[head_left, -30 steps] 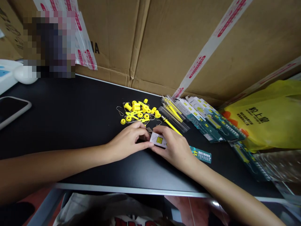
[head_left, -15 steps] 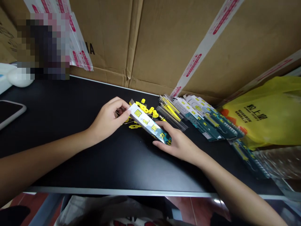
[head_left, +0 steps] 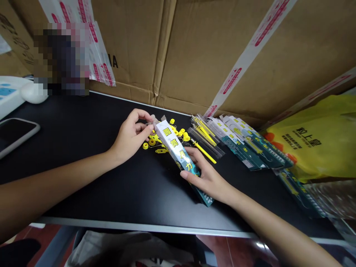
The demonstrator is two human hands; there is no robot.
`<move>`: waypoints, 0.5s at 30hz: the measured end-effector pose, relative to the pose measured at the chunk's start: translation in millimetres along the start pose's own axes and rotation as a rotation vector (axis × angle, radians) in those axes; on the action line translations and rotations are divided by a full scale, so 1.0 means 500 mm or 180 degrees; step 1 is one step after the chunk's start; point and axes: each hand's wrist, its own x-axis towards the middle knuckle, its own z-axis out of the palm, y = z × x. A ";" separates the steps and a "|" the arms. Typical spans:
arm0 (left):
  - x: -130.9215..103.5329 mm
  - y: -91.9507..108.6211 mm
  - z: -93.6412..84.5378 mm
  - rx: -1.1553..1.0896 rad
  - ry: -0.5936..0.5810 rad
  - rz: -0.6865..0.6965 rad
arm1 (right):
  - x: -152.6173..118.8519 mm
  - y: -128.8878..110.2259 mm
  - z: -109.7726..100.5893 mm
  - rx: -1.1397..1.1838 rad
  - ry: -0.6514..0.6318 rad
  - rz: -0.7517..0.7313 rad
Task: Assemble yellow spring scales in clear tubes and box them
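Observation:
A long narrow white and green box point(head_left: 178, 150) with yellow lettering is held at a slant over the black table point(head_left: 116, 193). My right hand point(head_left: 204, 172) wraps round its lower half, thumb on the near side. At the box's upper end, flaps stand out, and my left hand point(head_left: 136, 129) pinches a flap or a clear piece there between thumb and fingertips. Behind the box lie small yellow parts point(head_left: 185, 136) with thin metal hooks. Yellow rods point(head_left: 204, 151) and clear plastic tubes point(head_left: 213, 142) are to their right.
Several similar boxes point(head_left: 244, 144) lie at the right, beside a yellow plastic bag point(head_left: 319, 137). A phone point(head_left: 19, 133) and a white power strip point(head_left: 11, 94) are at the left. Large cardboard point(head_left: 208, 55) stands behind the table.
The box has tilted more steeply, its lower end now nearer the table's front edge and showing below my right hand. More of its open upper end shows. The whole view has shifted slightly.

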 end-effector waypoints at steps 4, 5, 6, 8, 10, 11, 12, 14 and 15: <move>0.001 -0.002 0.000 0.0052 0.0000 -0.0078 | 0.002 0.003 0.007 0.0146 0.0056 0.0099; 0.001 -0.004 0.000 0.0074 -0.0004 -0.0075 | 0.003 0.004 0.010 0.0219 0.0091 0.0116; 0.002 -0.007 0.000 0.0087 0.0003 -0.0067 | 0.005 0.004 0.013 0.0320 0.0121 0.0117; 0.003 -0.012 0.000 0.0076 0.0023 -0.0065 | 0.009 0.006 0.019 0.0580 0.0148 0.0095; 0.006 -0.014 0.002 0.0021 -0.0030 -0.0101 | 0.017 0.009 0.026 0.0853 0.0194 0.0095; 0.009 -0.014 0.005 -0.0020 -0.0072 -0.0135 | 0.022 0.010 0.030 0.0982 0.0234 0.0114; 0.014 -0.014 0.008 -0.0071 -0.0108 -0.0180 | 0.029 0.012 0.033 0.1106 0.0284 0.0136; 0.027 -0.010 0.020 -0.0204 -0.0106 -0.0284 | 0.046 0.015 0.038 0.1330 0.0377 0.0138; 0.036 -0.008 0.029 -0.0289 -0.0072 -0.0349 | 0.056 0.017 0.040 0.1421 0.0411 0.0110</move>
